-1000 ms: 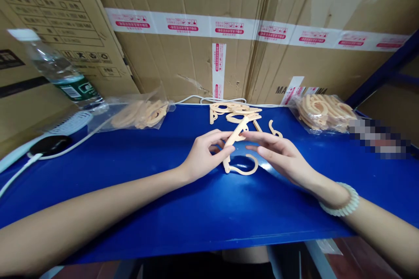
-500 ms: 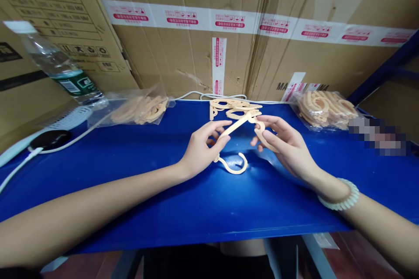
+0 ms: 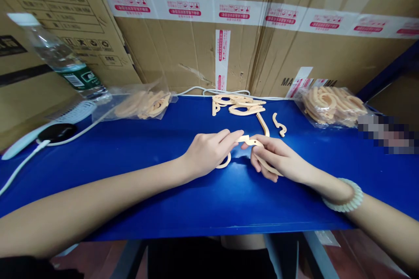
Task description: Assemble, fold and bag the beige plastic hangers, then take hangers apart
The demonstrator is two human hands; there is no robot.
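Both hands meet at the middle of the blue table (image 3: 163,191). My left hand (image 3: 209,152) pinches a peach plastic hook piece (image 3: 225,162), whose curved end shows under its fingers. My right hand (image 3: 275,159) grips a second peach plastic piece (image 3: 250,141), and the ends of the two pieces meet between the fingertips. A pale bead bracelet (image 3: 345,196) circles my right wrist. Just beyond the hands lie a loose straight piece (image 3: 262,124) and a small S-shaped hook (image 3: 279,125).
A loose pile of peach pieces (image 3: 237,104) lies at the back centre. Clear bags of the same pieces sit back left (image 3: 144,104) and back right (image 3: 330,105). A water bottle (image 3: 62,65), a white fan (image 3: 73,113), a black puck (image 3: 57,132) with white cable, and cardboard boxes (image 3: 196,43) stand behind.
Both hands have come down from above the table to its surface and closed together. The right hand took up a second piece and brought it against the one in the left hand.
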